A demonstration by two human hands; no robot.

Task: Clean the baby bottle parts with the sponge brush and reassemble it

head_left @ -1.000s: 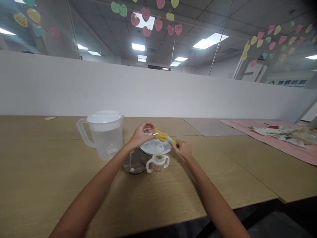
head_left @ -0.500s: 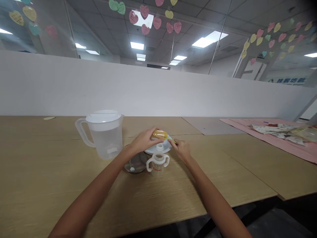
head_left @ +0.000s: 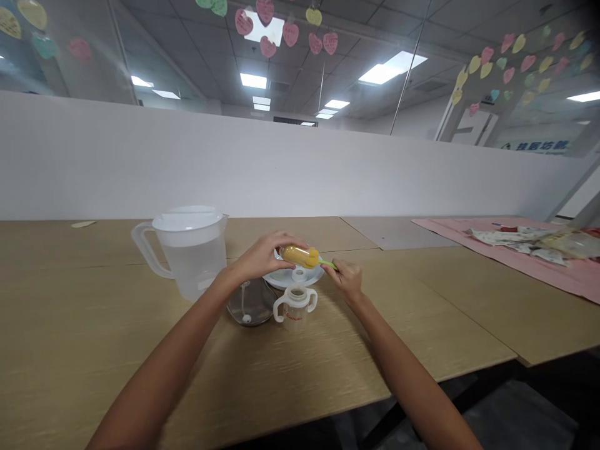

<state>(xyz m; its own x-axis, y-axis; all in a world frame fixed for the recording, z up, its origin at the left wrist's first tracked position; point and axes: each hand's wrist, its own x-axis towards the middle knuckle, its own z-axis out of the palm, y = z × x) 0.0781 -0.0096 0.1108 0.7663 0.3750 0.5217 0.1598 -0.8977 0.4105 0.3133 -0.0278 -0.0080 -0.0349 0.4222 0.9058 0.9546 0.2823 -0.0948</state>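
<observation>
My left hand (head_left: 268,254) is wrapped round a shiny amber-yellow cylinder (head_left: 295,255), like a small see-through bottle lying on its side. From its right end runs a brush with a yellow head (head_left: 310,259) and a thin green handle (head_left: 328,264). Pinched on that handle is my right hand (head_left: 345,276). Both hands are above a white plate (head_left: 279,283), on which a white ring-shaped cap (head_left: 299,274) lies. Nearer me stands an uncapped clear baby bottle (head_left: 295,312) with two white handles and red lettering. Beside it, a thin straw with a white end (head_left: 246,318) rests on a dark round dish (head_left: 260,306).
A lidded translucent pitcher (head_left: 192,256) stands to the left, partly filled by the look of it. At the far right, a pink cloth (head_left: 469,240) bears packets and bags. A white partition (head_left: 281,169) rises behind the wooden table (head_left: 140,350).
My right hand has drawn slightly away from the left, so more of the yellow brush head and green handle shows. The view has shifted a little to the right.
</observation>
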